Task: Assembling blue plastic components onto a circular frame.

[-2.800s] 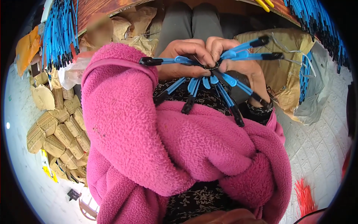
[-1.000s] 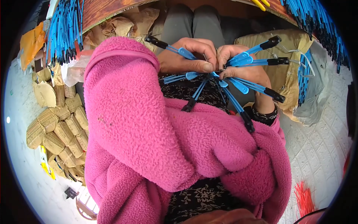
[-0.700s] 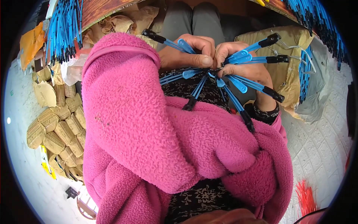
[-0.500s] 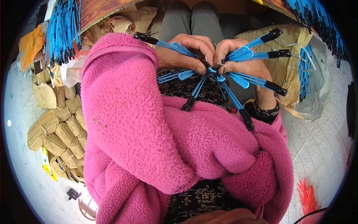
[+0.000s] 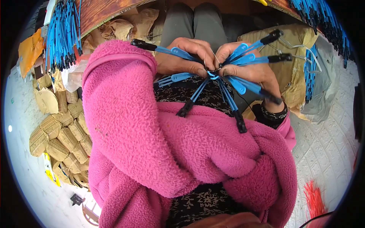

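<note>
A cluster of thin blue rods [image 5: 229,95] with black tips fans out like spokes over my lap. Flat blue tabs [image 5: 245,59] with small holes lie among the rods. At the centre the rods meet on a dark wire ring [image 5: 215,71], whose two thin ends stick up. My left hand [image 5: 182,57] pinches the ring's left side between thumb and fingers, with rods passing beside it. My right hand [image 5: 247,67] is closed on the right side, thumb close to the left thumb. Fingertips partly hide the wire's joint.
Bundles of blue rods hang at the wooden table [image 5: 100,15] edge on both sides. Brown wrapped packets [image 5: 62,133] are stacked at left, a paper-wrapped bundle [image 5: 296,72] stands at right. Red strands [image 5: 315,199] lie low right. A pink fleece sleeve [image 5: 125,114] crosses my front.
Both hands shift slightly left and stay close together. The two wire ends now stand farther apart, and the rods swing left with the ring; the right-hand rod tips blur.
</note>
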Demonstrator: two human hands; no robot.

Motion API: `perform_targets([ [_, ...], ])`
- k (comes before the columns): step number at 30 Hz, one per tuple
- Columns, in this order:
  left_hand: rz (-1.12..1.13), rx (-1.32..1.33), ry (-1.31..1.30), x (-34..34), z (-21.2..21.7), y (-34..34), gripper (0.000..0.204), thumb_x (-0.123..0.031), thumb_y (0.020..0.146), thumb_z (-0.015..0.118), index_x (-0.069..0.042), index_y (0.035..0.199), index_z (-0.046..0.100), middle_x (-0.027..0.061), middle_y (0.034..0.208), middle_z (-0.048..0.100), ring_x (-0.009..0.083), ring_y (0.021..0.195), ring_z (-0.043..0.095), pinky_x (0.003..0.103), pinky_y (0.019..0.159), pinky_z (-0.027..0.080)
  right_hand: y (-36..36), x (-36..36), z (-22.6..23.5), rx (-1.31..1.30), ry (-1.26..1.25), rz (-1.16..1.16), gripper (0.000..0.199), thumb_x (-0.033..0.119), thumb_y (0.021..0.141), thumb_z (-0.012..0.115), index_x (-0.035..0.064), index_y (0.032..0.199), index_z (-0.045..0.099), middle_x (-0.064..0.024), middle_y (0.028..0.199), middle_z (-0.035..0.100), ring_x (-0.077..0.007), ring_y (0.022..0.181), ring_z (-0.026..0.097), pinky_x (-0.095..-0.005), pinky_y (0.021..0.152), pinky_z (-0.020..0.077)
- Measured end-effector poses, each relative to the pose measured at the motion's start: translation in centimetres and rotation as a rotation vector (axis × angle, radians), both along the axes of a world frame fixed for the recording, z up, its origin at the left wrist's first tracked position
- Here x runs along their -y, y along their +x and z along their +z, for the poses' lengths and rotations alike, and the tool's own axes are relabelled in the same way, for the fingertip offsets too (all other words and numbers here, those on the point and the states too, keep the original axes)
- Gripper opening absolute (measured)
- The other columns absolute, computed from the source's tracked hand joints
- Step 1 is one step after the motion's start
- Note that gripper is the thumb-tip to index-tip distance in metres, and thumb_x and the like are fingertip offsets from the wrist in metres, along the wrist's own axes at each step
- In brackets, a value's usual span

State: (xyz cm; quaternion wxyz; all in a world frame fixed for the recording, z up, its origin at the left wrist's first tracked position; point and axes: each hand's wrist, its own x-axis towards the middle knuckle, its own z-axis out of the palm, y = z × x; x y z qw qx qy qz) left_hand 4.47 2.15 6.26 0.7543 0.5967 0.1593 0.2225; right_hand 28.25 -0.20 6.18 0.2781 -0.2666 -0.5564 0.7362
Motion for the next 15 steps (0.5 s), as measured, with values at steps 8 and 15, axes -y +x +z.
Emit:
perform_targets([
  [8, -0.137, -0.066, 0.031, -0.7, 0.3, 0.3, 0.020, -0.022, 0.083, 0.073, -0.004, 0.090, 0.072, 0.0105, 0.094, 0.061, 0.0200, 0.088, 0.059, 0.031, 0.079, 0.046, 0.6, -0.8, -0.5, -0.016, 0.049, 0.110, 0.029, 0.025, 0.076, 0.079, 0.0020, 0.084, 0.063, -0.0050, 0.080, 0.063, -0.0145, 0.078, 0.060, -0.0265, 0.068, 0.0465],
  [15, -0.139, -0.025, 0.133, -0.6, 0.2, 0.6, 0.023, -0.026, 0.086, 0.069, -0.004, 0.091, 0.072, 0.0095, 0.093, 0.061, 0.0207, 0.086, 0.059, 0.031, 0.078, 0.045, 0.4, -0.3, -0.7, -0.039, -0.092, 0.067, 0.031, 0.030, 0.079, 0.078, 0.0027, 0.083, 0.062, -0.0039, 0.080, 0.062, -0.0138, 0.075, 0.058, -0.0263, 0.066, 0.0454],
])
